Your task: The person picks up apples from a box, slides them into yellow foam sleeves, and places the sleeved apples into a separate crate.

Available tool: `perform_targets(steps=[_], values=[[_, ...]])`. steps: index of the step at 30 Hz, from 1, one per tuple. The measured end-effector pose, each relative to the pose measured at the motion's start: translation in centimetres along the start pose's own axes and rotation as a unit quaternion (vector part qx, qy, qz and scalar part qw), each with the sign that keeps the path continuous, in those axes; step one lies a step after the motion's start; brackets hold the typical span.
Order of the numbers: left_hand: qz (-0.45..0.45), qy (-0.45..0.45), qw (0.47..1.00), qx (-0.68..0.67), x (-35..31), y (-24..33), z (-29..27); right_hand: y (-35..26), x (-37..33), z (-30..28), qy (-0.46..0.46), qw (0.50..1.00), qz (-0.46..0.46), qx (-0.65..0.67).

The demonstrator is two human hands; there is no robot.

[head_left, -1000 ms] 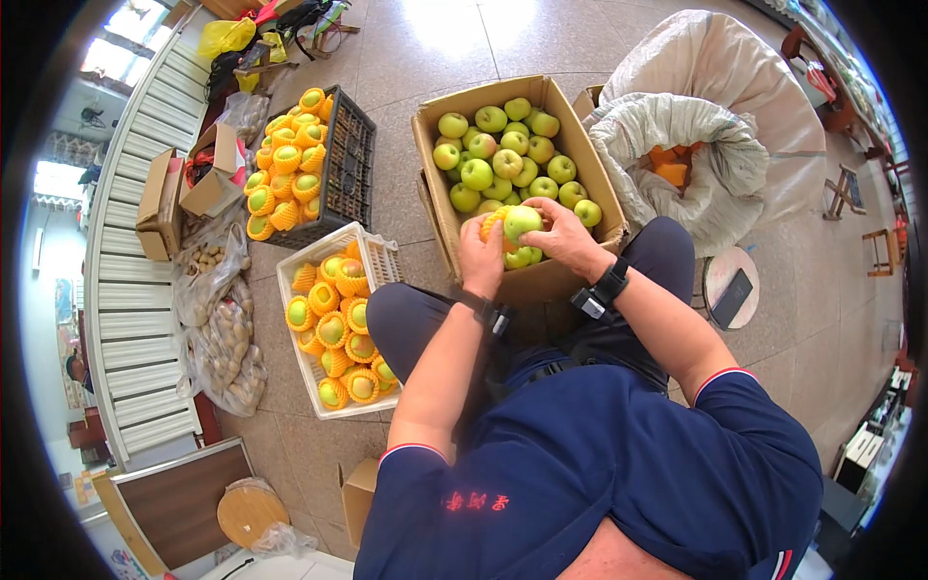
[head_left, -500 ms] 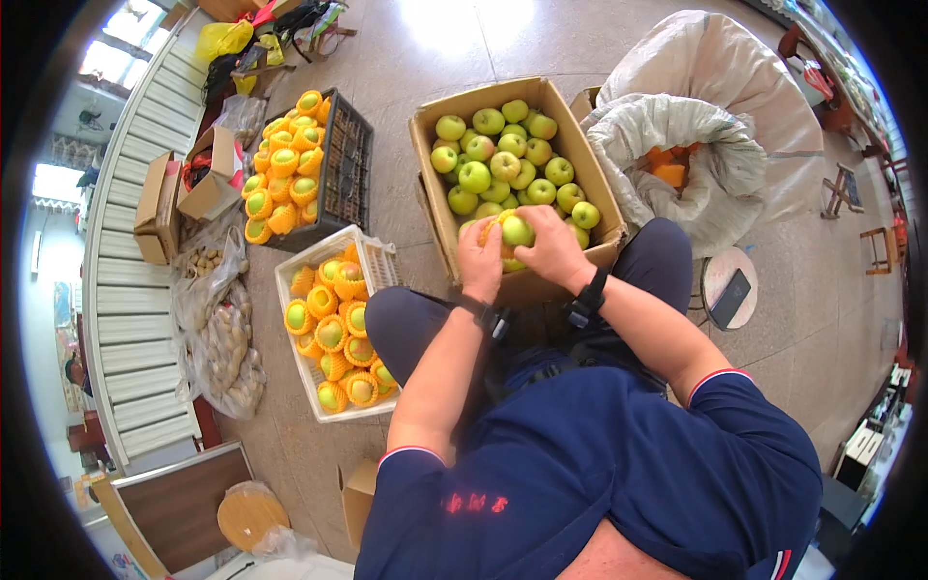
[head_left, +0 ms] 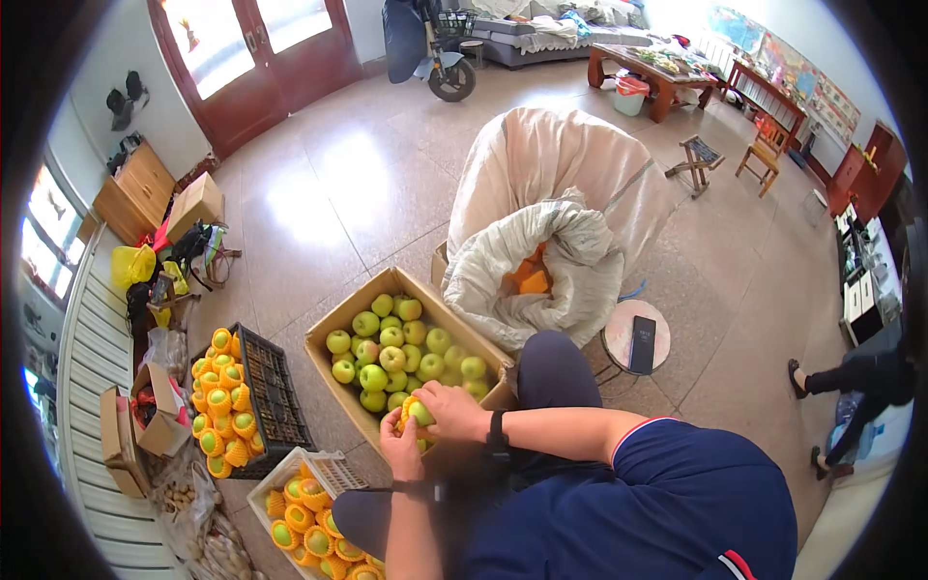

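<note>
Over the near edge of a cardboard box (head_left: 333, 324) of loose green apples (head_left: 391, 358), my two hands work on one apple (head_left: 421, 414). A yellow foam net sleeve (head_left: 406, 414) covers part of it. My left hand (head_left: 400, 447) grips the sleeved side from the left, fingers closed. From the right, my right hand (head_left: 456, 414) curls its fingers over the apple's bare green side. To the left of my knee stands a white crate (head_left: 263, 498) of apples in yellow sleeves (head_left: 307, 522).
A black crate (head_left: 275, 387) of sleeved apples stands at the left. Beyond the box lies a large white woven sack (head_left: 556, 159), its rolled mouth showing orange pieces (head_left: 530, 275). A phone (head_left: 642, 345) rests on a round stool (head_left: 619, 333). Another person's legs (head_left: 851, 411) show at far right.
My view has swung up and to the right, so the door, scooter and sofa now show. The sleeve now covers more of the apple, which stays between both hands.
</note>
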State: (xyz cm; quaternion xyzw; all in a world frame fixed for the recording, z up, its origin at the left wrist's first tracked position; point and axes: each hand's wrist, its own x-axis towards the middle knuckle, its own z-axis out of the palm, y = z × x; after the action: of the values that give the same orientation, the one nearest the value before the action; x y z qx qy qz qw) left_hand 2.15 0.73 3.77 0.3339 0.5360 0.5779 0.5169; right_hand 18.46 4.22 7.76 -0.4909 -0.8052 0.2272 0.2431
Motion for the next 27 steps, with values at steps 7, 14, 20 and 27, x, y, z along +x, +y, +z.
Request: perform_targets(steps=[7, 14, 20, 27], values=[[-0.011, -0.001, 1.0, 0.02, -0.18, 0.47, -0.35, -0.18, -0.05, 0.08, -0.016, 1.0, -0.008, 0.008], [-0.013, 0.005, 1.0, -0.027, -0.04, 0.07, -0.61, -0.02, -0.18, 0.18, -0.037, 0.998, -0.004, 0.057], [-0.01, 0.004, 1.0, -0.016, -0.11, -0.06, -0.66, 0.11, -0.32, 0.32, -0.028, 0.997, -0.012, 0.074], [0.005, -0.007, 1.0, 0.006, -0.14, -0.28, -0.74, -0.12, -0.32, 0.31, -0.021, 0.997, -0.003, 0.075]])
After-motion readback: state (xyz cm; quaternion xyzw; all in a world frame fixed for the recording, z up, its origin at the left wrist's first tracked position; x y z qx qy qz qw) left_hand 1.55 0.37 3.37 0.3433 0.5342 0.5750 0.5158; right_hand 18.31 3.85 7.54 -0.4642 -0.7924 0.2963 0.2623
